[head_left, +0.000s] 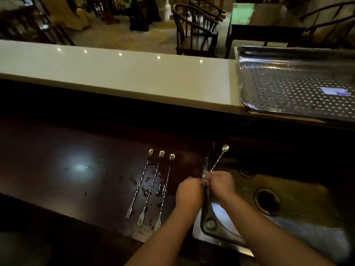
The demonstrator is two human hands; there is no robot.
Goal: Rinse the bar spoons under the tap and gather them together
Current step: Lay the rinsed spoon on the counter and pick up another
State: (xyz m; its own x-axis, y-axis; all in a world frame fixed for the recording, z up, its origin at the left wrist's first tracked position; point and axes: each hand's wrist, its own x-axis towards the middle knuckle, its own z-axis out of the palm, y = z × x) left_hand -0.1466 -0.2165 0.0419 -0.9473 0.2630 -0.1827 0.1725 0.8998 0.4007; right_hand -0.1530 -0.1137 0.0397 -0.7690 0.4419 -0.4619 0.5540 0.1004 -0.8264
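Note:
Three long twisted bar spoons (pixel 148 184) lie side by side on the dark wet counter (pixel 76 150), bowls far, fork ends near. A fourth bar spoon (pixel 219 160) points up and away over the sink's left edge. My right hand (pixel 221 184) grips its lower shaft. My left hand (pixel 189 191) is closed right beside it, at the tap (pixel 206 198), touching the same spot; whether it holds the spoon or the tap handle is unclear. The tap's dark spout runs toward me along the sink's left rim.
A steel sink (pixel 297 208) with a round drain fills the lower right. Above it stands a perforated steel tray (pixel 288 83). A pale raised bar top (pixel 115 73) spans the back. Water drops dot the counter around the spoons. Chairs stand beyond the bar.

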